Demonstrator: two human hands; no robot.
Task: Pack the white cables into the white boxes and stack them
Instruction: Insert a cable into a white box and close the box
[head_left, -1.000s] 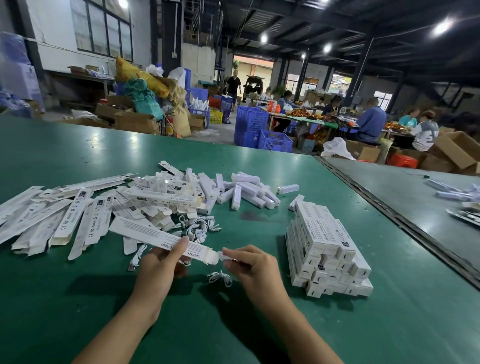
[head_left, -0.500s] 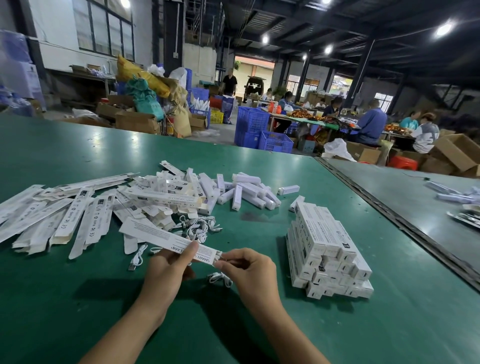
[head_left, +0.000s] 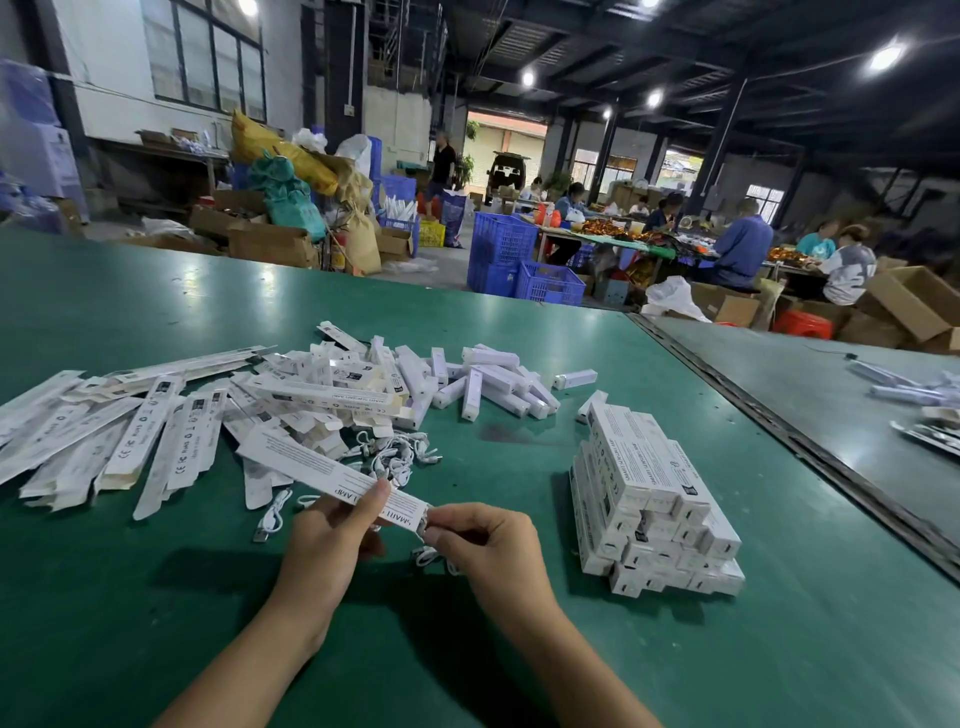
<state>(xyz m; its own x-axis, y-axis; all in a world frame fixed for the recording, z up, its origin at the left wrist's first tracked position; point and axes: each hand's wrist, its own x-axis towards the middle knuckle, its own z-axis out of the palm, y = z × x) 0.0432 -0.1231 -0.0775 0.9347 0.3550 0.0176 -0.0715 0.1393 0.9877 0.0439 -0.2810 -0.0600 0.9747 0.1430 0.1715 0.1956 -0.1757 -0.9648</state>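
White box (head_left: 332, 470) is held just above the green counter (head_left: 156, 597), pinched mid-length by your left hand (head_left: 332, 540). Your right hand (head_left: 488, 540), a gap away a second ago, now has its fingers pinching the near end. Stacked boxes (head_left: 654, 499) sit to your right, with seated workers (head_left: 737, 244) beyond.

Packing floor of a factory hall.
A green worktable (head_left: 156, 597) carries stacked white boxes (head_left: 639, 467); sacks (head_left: 291, 197) and cardboard cartons (head_left: 270, 243) pile up at 11 o'clock, blue plastic crates (head_left: 524, 260) stand at 12, workers (head_left: 740, 244) sit at 1 (one shared table), under steel roof beams (head_left: 727, 31).
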